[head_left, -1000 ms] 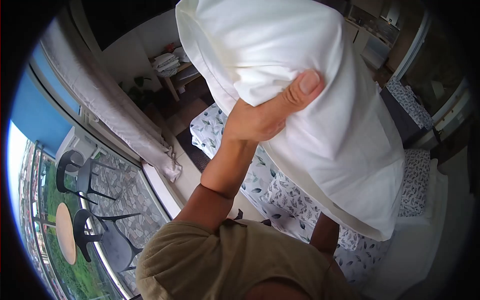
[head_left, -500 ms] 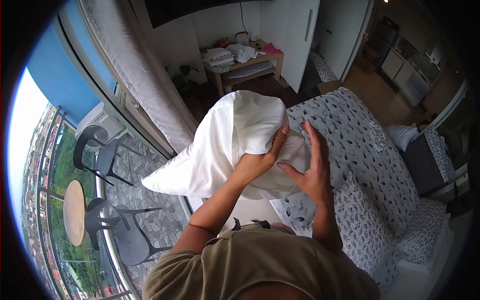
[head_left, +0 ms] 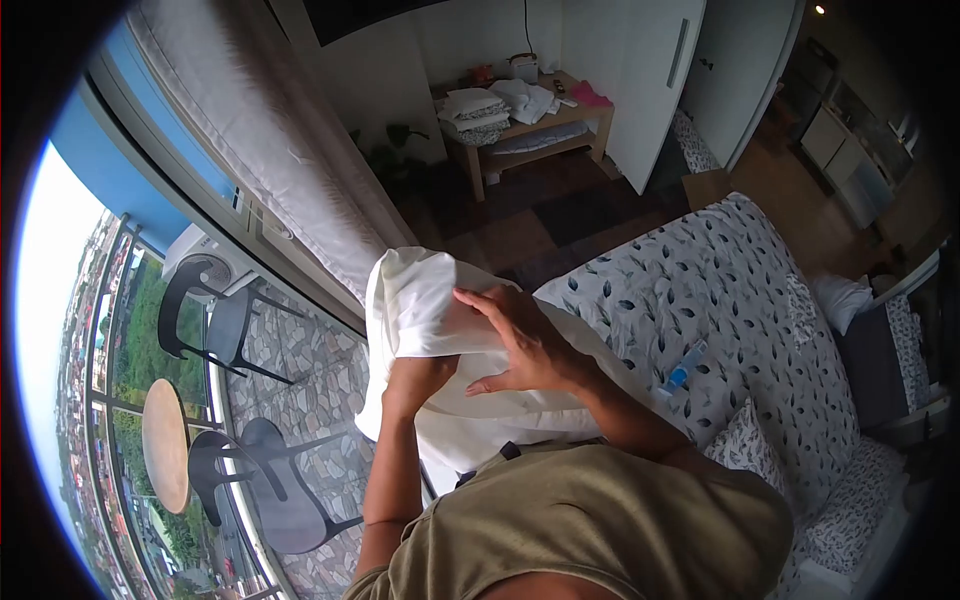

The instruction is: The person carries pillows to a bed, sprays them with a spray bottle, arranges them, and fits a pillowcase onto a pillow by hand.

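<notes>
White pillow (head_left: 425,320) hangs bunched in front of the person's body, between the pale curtain (head_left: 270,150) and the leaf-print bed (head_left: 690,270). Left grip (head_left: 418,384) disappears under a fold of the white fabric, so I cannot tell whether its fingers are closed; right grip (head_left: 530,345) is over the pillow, thumb and fingers spread apart. On the bed lies a blue-and-clear bottle (head_left: 683,369); folded linens (head_left: 475,112) are stacked on the wooden bench (head_left: 578,113) beyond
</notes>
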`<state>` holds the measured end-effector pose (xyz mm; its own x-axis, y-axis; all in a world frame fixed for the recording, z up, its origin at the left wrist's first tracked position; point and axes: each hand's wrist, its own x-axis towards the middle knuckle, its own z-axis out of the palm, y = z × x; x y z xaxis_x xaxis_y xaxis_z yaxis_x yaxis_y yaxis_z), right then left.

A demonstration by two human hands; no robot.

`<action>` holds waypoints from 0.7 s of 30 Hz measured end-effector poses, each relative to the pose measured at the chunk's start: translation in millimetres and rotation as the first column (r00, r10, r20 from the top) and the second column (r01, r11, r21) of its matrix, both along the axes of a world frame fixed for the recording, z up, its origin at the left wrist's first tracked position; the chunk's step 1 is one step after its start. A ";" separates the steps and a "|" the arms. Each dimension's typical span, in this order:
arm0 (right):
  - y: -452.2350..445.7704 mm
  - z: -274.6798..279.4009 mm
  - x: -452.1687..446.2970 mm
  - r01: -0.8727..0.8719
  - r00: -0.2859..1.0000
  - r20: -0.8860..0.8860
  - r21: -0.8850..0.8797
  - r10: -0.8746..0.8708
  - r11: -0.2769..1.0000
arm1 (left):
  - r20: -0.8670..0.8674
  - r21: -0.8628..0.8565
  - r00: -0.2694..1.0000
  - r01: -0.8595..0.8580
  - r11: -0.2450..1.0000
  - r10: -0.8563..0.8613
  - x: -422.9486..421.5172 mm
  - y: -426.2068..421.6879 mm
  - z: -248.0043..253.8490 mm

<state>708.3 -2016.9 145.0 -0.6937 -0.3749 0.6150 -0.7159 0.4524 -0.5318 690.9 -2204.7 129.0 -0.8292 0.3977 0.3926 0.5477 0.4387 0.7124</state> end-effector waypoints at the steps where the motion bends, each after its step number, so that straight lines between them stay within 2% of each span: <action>1: -4.8 -9.8 -17.6 0.053 0.999 -0.013 0.054 -0.053 0.997 | 0.002 -0.060 1.000 -0.011 0.998 0.011 -21.1 2.0 -3.3; 2: -1.9 -19.5 -41.7 0.049 0.999 -0.016 0.051 -0.048 0.997 | 0.006 -0.123 1.000 -0.021 0.992 0.021 -41.4 3.9 -4.8; 4: 5.6 -25.5 -92.8 0.257 0.965 -0.054 0.028 -0.255 0.966 | -0.185 -0.256 0.978 -0.142 0.956 0.096 -75.9 19.2 -4.3; 5: 7.2 -16.0 -107.5 0.394 0.916 -0.065 -0.045 -0.396 0.918 | -0.236 -0.302 0.961 -0.212 0.929 0.142 -94.3 23.9 -7.1; 6: 14.0 -19.9 -124.0 0.393 0.917 -0.058 -0.046 -0.396 0.918 | -0.231 -0.307 0.962 -0.211 0.928 0.142 -111.7 22.0 -14.8; 8: 26.6 -20.9 -154.4 0.339 0.938 -0.006 -0.203 -0.347 0.919 | -0.430 -0.285 0.900 -0.215 0.934 0.076 -147.1 17.3 -19.2; 9: 30.8 -18.4 -168.5 0.335 0.930 -0.066 -0.260 -0.363 0.906 | -0.493 -0.288 0.865 -0.265 0.920 0.095 -162.8 19.3 -20.7; 10: 32.1 -19.1 -183.1 0.343 0.928 -0.054 -0.262 -0.368 0.902 | -0.485 -0.296 0.870 -0.256 0.920 0.087 -179.2 20.3 -22.4; 12: 37.5 -20.7 -207.2 0.366 0.913 -0.089 -0.249 -0.398 0.897 | -0.282 -0.177 0.959 -0.086 0.981 0.033 -209.6 24.9 -33.1; 13: 36.9 -22.7 -222.4 0.401 0.905 -0.044 -0.244 -0.423 0.883 | -0.220 -0.183 0.975 -0.015 0.983 -0.026 -225.2 34.4 -39.1; 14: 32.3 -18.8 -237.8 0.400 0.906 -0.046 -0.240 -0.421 0.885 | -0.219 -0.178 0.975 -0.016 0.984 -0.024 -237.3 49.2 -33.5; 16: 21.5 -11.1 -264.8 0.450 0.846 -0.253 -0.134 -0.469 0.883 | -0.163 -0.318 0.981 0.052 0.947 -0.108 -253.0 78.4 -23.1; 17: 22.2 -11.7 -278.4 0.411 0.882 -0.246 -0.019 -0.403 0.911 | -0.034 -0.319 0.997 0.053 0.946 -0.068 -255.9 83.9 -34.4; 18: 26.7 -18.9 -297.6 0.415 0.882 -0.237 -0.017 -0.407 0.910 | 0.096 -0.321 0.995 0.057 0.945 -0.028 -258.2 88.6 -45.4; 19: 35.4 -33.5 -321.8 0.432 0.897 -0.124 0.041 -0.424 0.901 | 0.227 -0.441 0.974 0.078 0.894 0.026 -264.3 96.8 -38.5; 20: 44.4 -50.7 -343.1 0.442 0.897 -0.010 0.100 -0.443 0.892 | 0.225 -0.328 0.974 0.104 0.939 -0.029 -272.6 99.2 -36.3; 21: 57.2 -73.8 -358.6 0.497 0.858 0.100 0.087 -0.504 0.863 | 0.295 -0.148 0.953 0.119 0.982 -0.071 -288.9 94.7 -34.0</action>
<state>349.7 -1959.7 71.3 -0.8613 0.0106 0.5079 -0.3205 0.7644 -0.5594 402.0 -2110.0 95.0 -0.8526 0.5182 0.0668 0.3750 0.5178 0.7690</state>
